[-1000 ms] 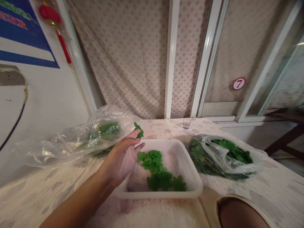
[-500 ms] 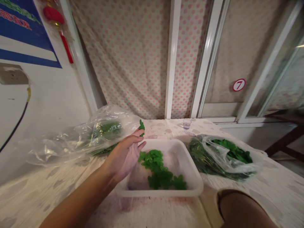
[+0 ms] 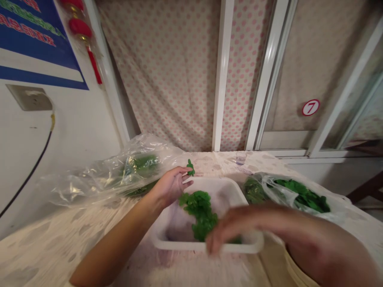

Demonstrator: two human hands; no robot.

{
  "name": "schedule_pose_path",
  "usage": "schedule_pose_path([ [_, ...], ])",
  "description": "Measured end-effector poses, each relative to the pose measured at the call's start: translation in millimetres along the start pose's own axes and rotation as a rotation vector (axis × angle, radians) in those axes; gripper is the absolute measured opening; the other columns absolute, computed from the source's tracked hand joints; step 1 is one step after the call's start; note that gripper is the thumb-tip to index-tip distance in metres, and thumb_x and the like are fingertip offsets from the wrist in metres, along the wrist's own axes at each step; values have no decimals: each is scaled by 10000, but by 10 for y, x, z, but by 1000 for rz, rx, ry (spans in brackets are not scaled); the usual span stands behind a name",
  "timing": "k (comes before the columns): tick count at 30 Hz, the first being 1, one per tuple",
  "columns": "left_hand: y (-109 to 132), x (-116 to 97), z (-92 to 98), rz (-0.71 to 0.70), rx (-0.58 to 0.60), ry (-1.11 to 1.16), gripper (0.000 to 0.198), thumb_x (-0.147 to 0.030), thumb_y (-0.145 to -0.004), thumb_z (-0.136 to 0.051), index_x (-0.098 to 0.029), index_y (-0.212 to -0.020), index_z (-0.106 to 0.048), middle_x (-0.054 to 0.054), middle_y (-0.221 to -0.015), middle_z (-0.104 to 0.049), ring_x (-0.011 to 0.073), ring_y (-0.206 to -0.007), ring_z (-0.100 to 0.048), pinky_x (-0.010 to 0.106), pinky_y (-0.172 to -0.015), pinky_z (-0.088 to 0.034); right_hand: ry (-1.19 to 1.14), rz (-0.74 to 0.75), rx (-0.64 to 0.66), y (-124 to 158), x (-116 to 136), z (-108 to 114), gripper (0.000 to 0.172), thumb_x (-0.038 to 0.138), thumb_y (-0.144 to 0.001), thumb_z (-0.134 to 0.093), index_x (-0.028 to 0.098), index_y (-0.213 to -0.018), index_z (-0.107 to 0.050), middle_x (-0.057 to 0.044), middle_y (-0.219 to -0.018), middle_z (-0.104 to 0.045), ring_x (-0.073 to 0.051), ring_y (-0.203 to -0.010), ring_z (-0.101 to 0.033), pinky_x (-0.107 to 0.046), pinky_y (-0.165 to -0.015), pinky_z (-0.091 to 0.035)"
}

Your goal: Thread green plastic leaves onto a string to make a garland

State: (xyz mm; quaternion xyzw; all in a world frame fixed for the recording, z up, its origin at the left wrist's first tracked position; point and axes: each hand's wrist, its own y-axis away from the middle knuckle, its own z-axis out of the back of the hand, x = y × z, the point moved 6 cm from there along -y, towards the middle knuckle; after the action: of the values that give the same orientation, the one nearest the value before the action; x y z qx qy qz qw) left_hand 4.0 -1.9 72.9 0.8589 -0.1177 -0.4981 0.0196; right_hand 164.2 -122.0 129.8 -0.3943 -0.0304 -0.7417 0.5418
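Observation:
My left hand [image 3: 174, 185] pinches a small green leaf-shaped piece [image 3: 190, 168] between thumb and fingers, just above the far left rim of a white plastic tray [image 3: 206, 246]. More green leaf-shaped pieces [image 3: 200, 207] lie heaped in the tray, with rounded lobes. Over the tray's near right side, my right hand [image 3: 231, 228] hangs with its fingers pointing down. Motion smears it, so I cannot tell whether it holds anything. Its fingers and forearm hide the tray's right part and some of the pieces.
A clear plastic bag [image 3: 143, 157] with green contents lies left of the tray. On the right, an opened bag [image 3: 305, 195] holds dark green leaf pieces. A small clear cup [image 3: 240, 158] stands at the table's back, before the curtained window [image 3: 167, 71].
My right hand has come in from the lower right and now reaches over the tray. The left hand keeps its leaf piece at the far left rim. The view has shifted slightly.

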Motion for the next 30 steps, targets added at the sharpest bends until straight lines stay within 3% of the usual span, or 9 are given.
schedule_pose_path([
  [2, -162, 73, 71, 95, 65, -52, 156, -135, -742, -462, -111, -693, -609, 69, -806, -622, 127, -700, -521, 258, -744, -424, 147, 77, -58, -220, -135, 242, 499, 364, -794, -610, 335, -1270, -464, -17, -1213, -577, -173, -1126, -537, -278, -975, -410],
  [5, -424, 183, 234, 159, 111, -64, 236, -200, -771, -427, -86, -762, -634, 106, -848, -648, 158, -760, -557, 265, -743, -426, 334, -6, -274, -550, -778, 446, 381, 342, -844, -533, 251, -1213, -538, -61, -1187, -583, -216, -1111, -537, -367, -981, -409],
  [8, -626, 265, 402, 146, 73, -39, 398, -325, -795, -376, -38, -848, -646, 159, -866, -656, 176, -775, -581, 254, -709, -429, 356, -106, -430, -741, -1567, 422, 475, 292, -810, -564, 176, -1263, -483, -127, -1253, -519, -234, -1147, -502, -408, -978, -410],
  [11, -695, 338, 467, 175, 58, -36, 486, -390, -799, -342, -22, -895, -645, 183, -831, -665, 199, -748, -601, 267, -678, -435, 340, -130, -386, -797, -2070, 267, 642, 265, -739, -631, 148, -1326, -398, -165, -1304, -456, -247, -1214, -439, -437, -1021, -362],
  [16, -669, 357, 430, 178, 75, -86, 468, -341, -807, -344, -9, -921, -654, 181, -785, -681, 203, -726, -619, 263, -648, -436, 154, -171, -304, -743, -2255, 146, 622, 287, -772, -595, 189, -1343, -368, -142, -1295, -490, -230, -1182, -485, -424, -943, -439],
  [23, -711, 387, 517, 175, -6, -173, 416, -310, -788, -390, -29, -882, -682, 140, -710, -677, 174, -649, -597, 252, -616, -418, 29, -249, -299, -744, -2398, 148, 450, 247, -784, -572, 193, -1228, -522, -103, -1203, -582, -202, -1024, -601, -386, -892, -486],
  [30, -777, 426, 598, 119, -50, -229, 282, -223, -758, -457, -78, -792, -696, 113, -796, -698, 165, -727, -588, 243, -660, -411, 5, -316, -253, -731, -2477, 115, 447, 221, -790, -553, 162, -1232, -522, -122, -1134, -616, -170, -856, -649, -344, -811, -514],
])
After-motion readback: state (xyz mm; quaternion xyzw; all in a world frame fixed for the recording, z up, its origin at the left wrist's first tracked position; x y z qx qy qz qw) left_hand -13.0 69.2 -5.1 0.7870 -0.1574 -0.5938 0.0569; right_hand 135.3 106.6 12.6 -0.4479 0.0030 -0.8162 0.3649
